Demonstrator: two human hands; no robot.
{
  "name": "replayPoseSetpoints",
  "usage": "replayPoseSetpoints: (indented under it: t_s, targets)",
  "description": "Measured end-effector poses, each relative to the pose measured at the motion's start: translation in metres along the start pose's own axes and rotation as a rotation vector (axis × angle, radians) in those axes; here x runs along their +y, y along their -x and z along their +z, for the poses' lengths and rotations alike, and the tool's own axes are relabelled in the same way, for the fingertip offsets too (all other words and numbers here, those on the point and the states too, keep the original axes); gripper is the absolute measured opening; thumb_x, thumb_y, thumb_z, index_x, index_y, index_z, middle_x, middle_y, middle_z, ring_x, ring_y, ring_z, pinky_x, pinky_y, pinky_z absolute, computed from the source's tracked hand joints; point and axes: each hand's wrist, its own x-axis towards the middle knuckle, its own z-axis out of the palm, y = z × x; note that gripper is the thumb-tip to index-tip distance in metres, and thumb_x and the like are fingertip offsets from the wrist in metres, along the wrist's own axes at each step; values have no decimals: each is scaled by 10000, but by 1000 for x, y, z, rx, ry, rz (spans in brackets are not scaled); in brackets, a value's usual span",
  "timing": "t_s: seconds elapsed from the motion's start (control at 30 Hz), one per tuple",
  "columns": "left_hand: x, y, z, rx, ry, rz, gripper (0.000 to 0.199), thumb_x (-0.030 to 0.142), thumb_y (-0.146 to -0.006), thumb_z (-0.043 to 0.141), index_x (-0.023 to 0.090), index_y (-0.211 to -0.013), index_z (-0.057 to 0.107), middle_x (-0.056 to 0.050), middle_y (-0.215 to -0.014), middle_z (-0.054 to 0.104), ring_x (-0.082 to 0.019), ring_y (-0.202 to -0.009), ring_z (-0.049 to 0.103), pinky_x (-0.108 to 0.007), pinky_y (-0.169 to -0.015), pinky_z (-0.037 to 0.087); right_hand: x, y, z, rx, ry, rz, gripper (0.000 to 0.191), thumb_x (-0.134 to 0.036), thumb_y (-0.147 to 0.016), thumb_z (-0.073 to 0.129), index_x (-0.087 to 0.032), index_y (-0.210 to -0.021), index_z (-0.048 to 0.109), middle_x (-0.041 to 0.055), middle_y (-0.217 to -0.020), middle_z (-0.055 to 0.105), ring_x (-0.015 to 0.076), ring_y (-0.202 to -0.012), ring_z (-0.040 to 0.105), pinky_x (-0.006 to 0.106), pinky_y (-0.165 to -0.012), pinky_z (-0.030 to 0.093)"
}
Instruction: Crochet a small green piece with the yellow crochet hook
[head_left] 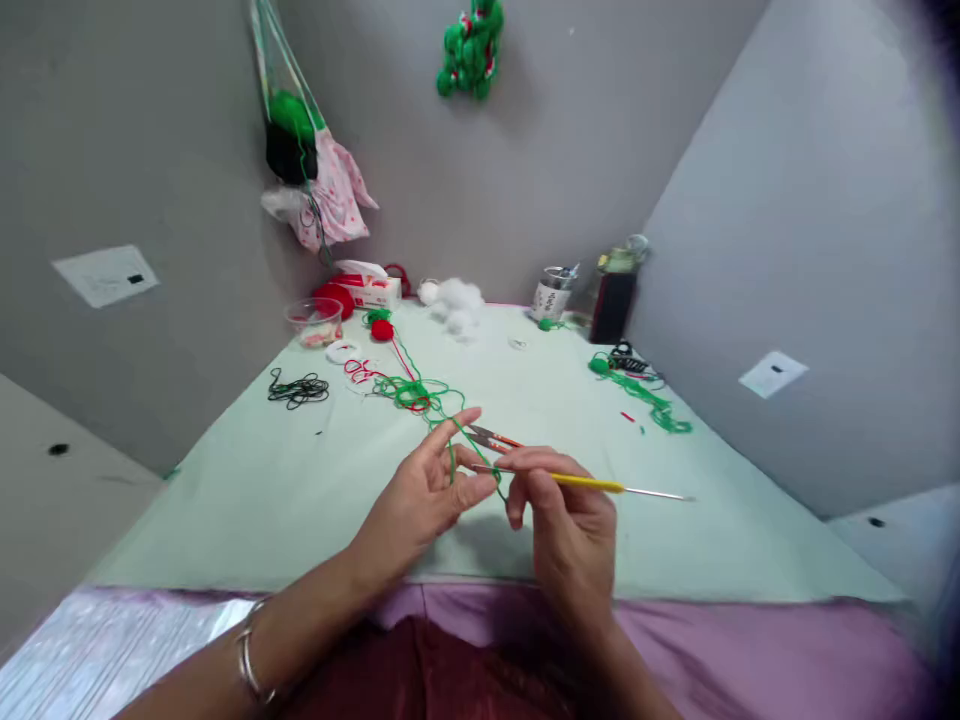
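So the green yarn (409, 393) sits in a loose tangle near the middle of the table (285, 500), with a strand running up over the raised index finger of the left hand (431, 485) and down to the thumb. That stuff looks light and soft, pretty floppy, not likely to break but probably happy to snag, so best held close to the working loop with a bit of tension over the finger. The left thumb and a finger are pinched together on it, other fingers loosely spread. The right hand (566, 510) is closed pen-style around the hook (589, 483), its front tip right by the yarn at the left thumb. The hook seems stiff, light and maybe slick on the bare metal, so the yellow handle's the place to grab. Scissors (491, 439) lie just behind, partly hidden by the right hand. The tabletop is pale green and looks smooth, with white fluff (459, 300) and a tissue box (375, 293) at the back, grey walls (585, 170) around, and a pink bag (341, 190) hanging on the left.
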Motion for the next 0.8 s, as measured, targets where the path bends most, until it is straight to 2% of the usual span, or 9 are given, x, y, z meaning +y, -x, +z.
replayPoseSetpoints:
  t_s: [0.17,0.3,0.37,0.43,0.5,0.6,0.67,0.8]
  targets:
    - [-4,-3,6,68,68,21,784,304,-855,870,202,-1542,505,54,-864,648,-30,-511,297,-243,-511,265,-3,-2,4,15,15,-87,165,-274,-1025,654,-293,-983,812,-34,-921,794,66,-529,555,377,-981,545]
    - [-7,-2,12,92,156,54,775,284,-841,887,196,-1516,517,43,-889,697,-23,-502,294,-240,-487,230,-8,-3,6,-19,58,-187,186,-217,-1030,629,-285,-1024,803,-3,-939,792,90,-562,585,316,-747,593]
    - [-8,-2,14,106,191,64,756,295,-828,902,192,-1486,544,33,-897,709,-23,-513,327,-232,-482,220,-8,-2,6,-42,112,-246,218,-175,-1036,601,-279,-1074,789,20,-944,789,124,-646,651,305,-681,597]
    - [-8,-1,17,122,213,72,760,305,-806,922,187,-1465,562,35,-870,701,-25,-526,357,-220,-479,211,-5,1,6,-42,224,-326,251,-129,-1024,599,-279,-1115,778,39,-954,786,170,-808,728,317,-714,624]
    - [-7,1,18,124,228,58,780,305,-777,946,179,-1450,573,70,-758,638,-26,-513,334,-210,-468,187,0,5,5,-22,403,-440,303,-92,-996,632,-293,-1169,779,61,-1018,783,203,-947,759,334,-764,647]
    - [-4,3,18,50,285,-60,749,313,-784,940,156,-1427,587,123,-620,489,-22,-463,232,-202,-445,144,4,8,4,34,556,-589,393,-63,-951,692,-315,-1240,775,79,-1121,764,217,-994,760,342,-777,652]
    - [0,4,15,-4,340,-139,679,295,-806,917,139,-1390,608,120,-637,492,-10,-445,182,-198,-435,136,2,6,1,27,479,-554,370,-62,-954,687,-304,-1218,778,69,-1090,763,209,-975,752,344,-790,642]
    - [6,3,9,25,379,-110,542,200,-823,878,137,-1322,676,86,-735,547,6,-453,179,-189,-433,147,-10,-6,-5,30,176,-264,238,-128,-1022,594,-266,-1053,786,10,-861,734,158,-778,700,335,-778,602]
